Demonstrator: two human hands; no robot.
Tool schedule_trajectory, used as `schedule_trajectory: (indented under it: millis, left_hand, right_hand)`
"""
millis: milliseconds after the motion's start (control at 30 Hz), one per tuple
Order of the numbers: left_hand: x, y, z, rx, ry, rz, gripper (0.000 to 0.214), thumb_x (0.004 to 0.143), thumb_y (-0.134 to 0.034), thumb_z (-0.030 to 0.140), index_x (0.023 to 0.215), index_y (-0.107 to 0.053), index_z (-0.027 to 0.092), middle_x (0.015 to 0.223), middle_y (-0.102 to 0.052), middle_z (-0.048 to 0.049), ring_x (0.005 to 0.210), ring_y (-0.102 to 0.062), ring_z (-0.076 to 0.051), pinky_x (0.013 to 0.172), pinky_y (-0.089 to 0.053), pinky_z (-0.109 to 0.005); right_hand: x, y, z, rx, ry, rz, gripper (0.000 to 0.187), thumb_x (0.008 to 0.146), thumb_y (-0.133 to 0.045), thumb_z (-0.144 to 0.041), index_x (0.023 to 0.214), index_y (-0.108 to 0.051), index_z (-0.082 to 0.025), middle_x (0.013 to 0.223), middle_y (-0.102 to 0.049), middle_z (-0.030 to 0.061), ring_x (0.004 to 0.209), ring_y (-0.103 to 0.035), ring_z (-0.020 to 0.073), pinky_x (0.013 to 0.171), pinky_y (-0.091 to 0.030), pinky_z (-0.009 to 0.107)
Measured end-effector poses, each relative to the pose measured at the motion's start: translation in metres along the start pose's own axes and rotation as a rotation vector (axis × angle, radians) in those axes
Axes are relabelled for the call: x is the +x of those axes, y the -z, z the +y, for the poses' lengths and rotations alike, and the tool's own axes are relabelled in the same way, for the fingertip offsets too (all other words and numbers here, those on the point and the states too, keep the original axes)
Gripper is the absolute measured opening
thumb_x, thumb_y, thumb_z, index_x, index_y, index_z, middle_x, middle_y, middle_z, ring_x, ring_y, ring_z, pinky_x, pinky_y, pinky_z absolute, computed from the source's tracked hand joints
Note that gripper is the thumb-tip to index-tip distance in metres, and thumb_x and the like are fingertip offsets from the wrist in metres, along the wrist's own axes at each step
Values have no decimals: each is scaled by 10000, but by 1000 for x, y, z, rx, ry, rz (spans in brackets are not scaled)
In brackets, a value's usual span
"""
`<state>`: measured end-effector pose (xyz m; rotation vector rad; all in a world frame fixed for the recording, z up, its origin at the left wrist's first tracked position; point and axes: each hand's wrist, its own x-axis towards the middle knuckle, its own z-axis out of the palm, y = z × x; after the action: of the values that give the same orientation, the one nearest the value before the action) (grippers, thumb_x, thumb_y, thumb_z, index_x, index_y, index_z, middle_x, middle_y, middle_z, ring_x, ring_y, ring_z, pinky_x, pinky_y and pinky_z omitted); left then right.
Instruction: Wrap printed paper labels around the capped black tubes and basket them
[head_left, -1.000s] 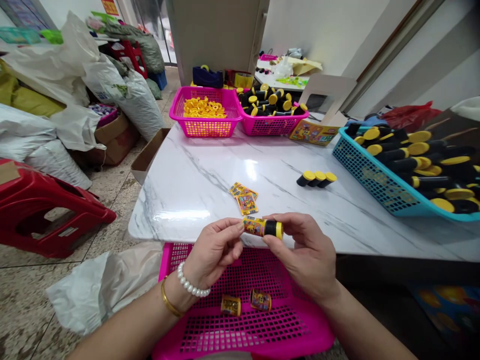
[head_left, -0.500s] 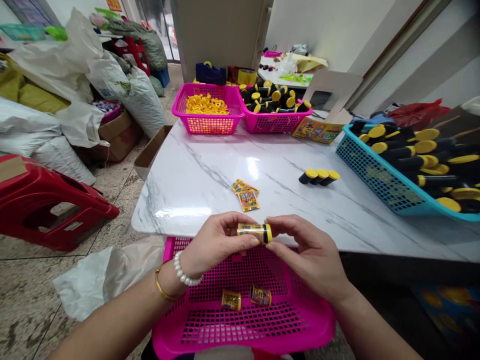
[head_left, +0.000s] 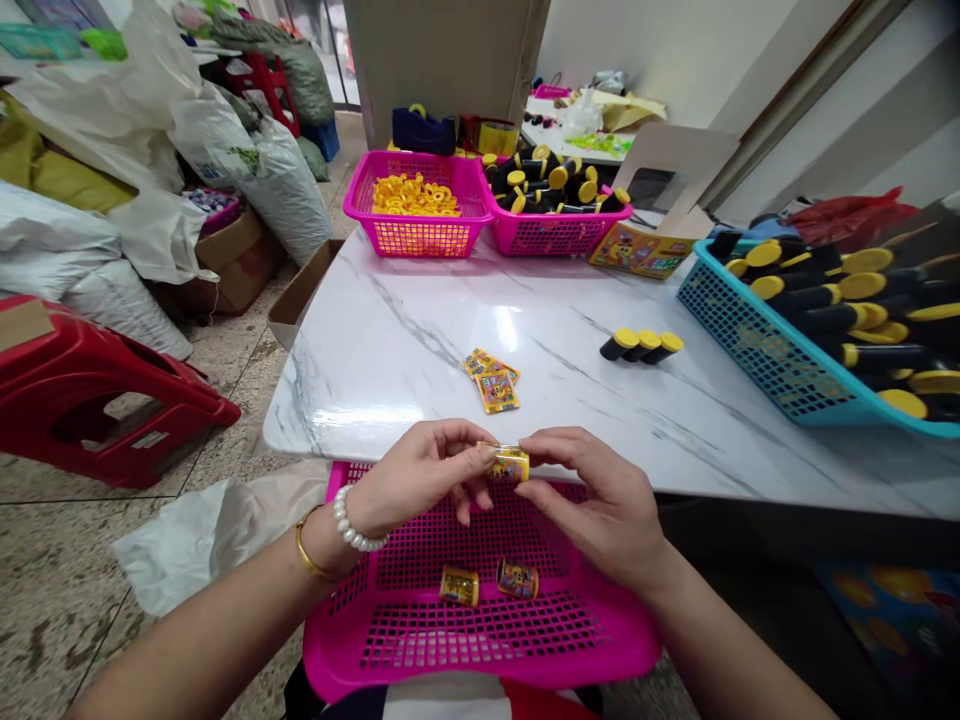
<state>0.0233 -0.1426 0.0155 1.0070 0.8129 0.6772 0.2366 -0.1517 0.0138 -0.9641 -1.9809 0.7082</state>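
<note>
Between my two hands, above the near table edge, is a small cylinder in a yellow printed wrapper [head_left: 510, 464]. My left hand [head_left: 439, 468] pinches its left end with thumb and forefinger, the other fingers hanging lower. My right hand [head_left: 596, 495] holds the right end between thumb and fingers, which hide that end. Below, in a pink basket [head_left: 480, 660] on my lap, lie two wrapped cylinders, one on the left [head_left: 459, 587] and one on the right [head_left: 517, 578]. Several flat yellow printed wrappers [head_left: 496, 391] lie on the table just beyond my hands.
Three black tubes with yellow caps [head_left: 641, 346] stand on the marble-patterned table [head_left: 375, 350]. A blue basket [head_left: 757, 350] of such tubes is at the right. Behind are pink baskets with yellow rings [head_left: 416, 196] and capped tubes [head_left: 555, 185]. A red stool [head_left: 97, 400] lies left.
My left hand has shifted its grip on the cylinder, its lower fingers coming away. The yellow cap at the right end is now out of sight behind my right fingers. The view has tilted slightly.
</note>
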Motion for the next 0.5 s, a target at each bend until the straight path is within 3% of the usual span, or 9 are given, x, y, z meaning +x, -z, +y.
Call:
schedule_trajectory:
  millis: [100, 200, 267, 500]
  left_hand:
    - [3, -3, -4, -75, 45, -9, 280, 896, -550, 433, 871, -549, 154, 688, -645, -35, 442, -591, -84, 375, -443, -149]
    - [2, -6, -9, -131, 59, -48, 300, 909, -516, 467, 970, -533, 174, 616, -627, 1, 403, -587, -99, 340, -443, -155]
    - [0, -8, -12, -163, 53, -110, 312, 907, -530, 457, 1038, -529, 175, 635, -642, 1, 431, -609, -109, 357, -477, -169]
    - [-7, -17, -26, -290, 108, -112, 296, 900, -542, 453, 857, -504, 162, 597, -645, 7, 351, -562, -86, 291, -422, -135]
  right_hand:
    - [1, 3, 2, 288, -146, -119, 361, 798, -706, -178, 1139, -661, -288, 1124, -601, 62, 962, -647, 187, 786, -590, 334]
    - [1, 4, 4, 496, -206, -143, 269, 774, -732, -146, 1000, -736, -291, 1125, -586, 57, 1045, -612, 187, 792, -575, 286]
    - [-1, 2, 5, 596, -239, -115, 245, 747, -752, -115, 917, -757, -291, 1033, -597, 35, 969, -624, 155, 776, -566, 255]
    - [-14, -10, 3, 668, -263, -61, 241, 751, -746, -94, 886, -752, -294, 953, -600, 14, 834, -638, 118, 748, -566, 247]
